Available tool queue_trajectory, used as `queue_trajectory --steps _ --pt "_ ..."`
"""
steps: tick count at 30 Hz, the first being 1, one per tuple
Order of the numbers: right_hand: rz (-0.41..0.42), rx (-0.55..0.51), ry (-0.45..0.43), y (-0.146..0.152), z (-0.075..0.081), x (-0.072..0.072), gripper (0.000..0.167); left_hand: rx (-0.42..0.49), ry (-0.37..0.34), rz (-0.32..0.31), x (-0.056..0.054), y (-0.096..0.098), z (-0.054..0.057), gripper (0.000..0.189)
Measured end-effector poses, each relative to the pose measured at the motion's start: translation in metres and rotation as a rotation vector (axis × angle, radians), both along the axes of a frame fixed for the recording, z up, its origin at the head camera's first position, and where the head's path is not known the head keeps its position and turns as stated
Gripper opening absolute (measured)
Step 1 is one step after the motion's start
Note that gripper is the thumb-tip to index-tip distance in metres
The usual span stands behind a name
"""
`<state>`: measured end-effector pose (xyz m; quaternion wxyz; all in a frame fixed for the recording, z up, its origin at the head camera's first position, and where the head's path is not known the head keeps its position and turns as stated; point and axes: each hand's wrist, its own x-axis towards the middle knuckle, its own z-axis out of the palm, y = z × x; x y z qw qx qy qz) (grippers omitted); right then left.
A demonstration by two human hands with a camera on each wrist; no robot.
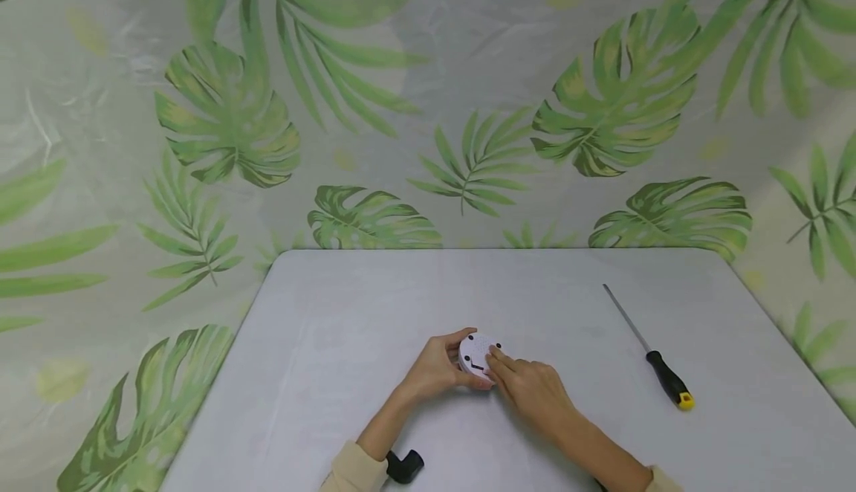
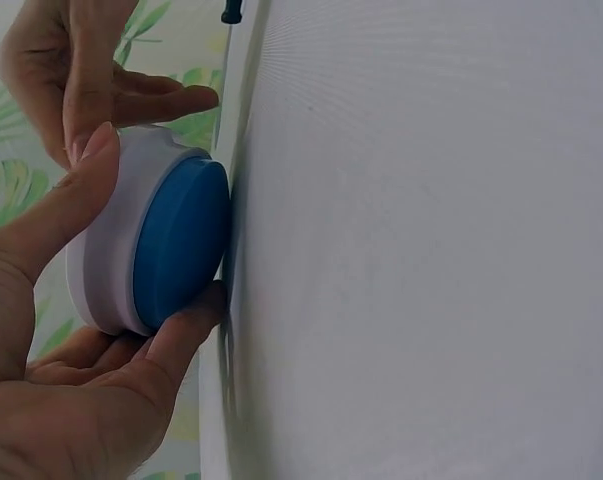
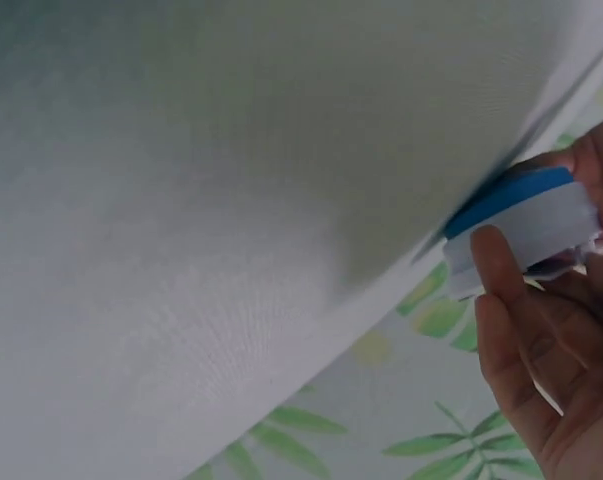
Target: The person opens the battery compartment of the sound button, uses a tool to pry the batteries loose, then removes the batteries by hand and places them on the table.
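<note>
Round device [image 1: 475, 352], blue side toward the worktop [image 1: 348, 314] and white face upward, between the two arms: the left hand [image 1: 433, 368] grips its rim; the right hand [image 1: 535, 393] touches the white face, fingers extended

head: even, soft light | backdrop [image 1: 428, 98]: glare at left | wrist views: dimmer | right wrist: blurry

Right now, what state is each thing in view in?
Round device: held, white face up, blue side towards the table.
Left grip: curled round the device's rim.
Right grip: fingers laid on the white face.
Screwdriver: lying on the table, untouched.
Black object: partly hidden by the left sleeve.
</note>
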<state>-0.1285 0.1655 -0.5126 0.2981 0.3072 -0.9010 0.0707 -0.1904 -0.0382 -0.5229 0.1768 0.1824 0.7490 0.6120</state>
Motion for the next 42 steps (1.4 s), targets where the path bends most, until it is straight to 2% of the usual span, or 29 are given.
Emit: queue_trajectory --steps 8,13,18,23,27,32,36,42 --pt "0.050 -0.050 0.040 0.002 0.001 0.004 0.029 0.015 -0.015 0.000 0.001 0.002 0.000 0.090" --pt "0.075 -0.147 -0.032 0.000 0.005 0.006 0.026 -0.011 0.004 0.003 0.001 0.000 0.000 0.090" --pt "0.083 -0.241 -0.208 -0.002 0.013 0.005 0.026 -0.017 0.022 -0.005 0.000 -0.001 0.001 0.091" --pt "0.054 -0.239 -0.482 0.002 0.023 0.003 0.022 -0.009 0.020 -0.009 0.000 -0.001 0.001 0.091" --pt "0.028 -0.228 -0.604 0.009 0.032 -0.002 0.021 -0.001 0.015 -0.014 0.001 -0.001 -0.001 0.090" --pt "-0.099 -0.232 -0.631 0.029 0.043 -0.018 0.022 -0.002 0.013 -0.011 0.001 -0.001 -0.002 0.090" --pt "-0.254 -0.276 -0.672 0.061 0.050 -0.046 0.025 0.015 -0.011 -0.012 0.001 -0.001 -0.001 0.092" --pt "-0.497 -0.326 -0.800 0.115 0.049 -0.091 0.040 0.046 -0.037 -0.023 0.001 -0.002 -0.001 0.092"
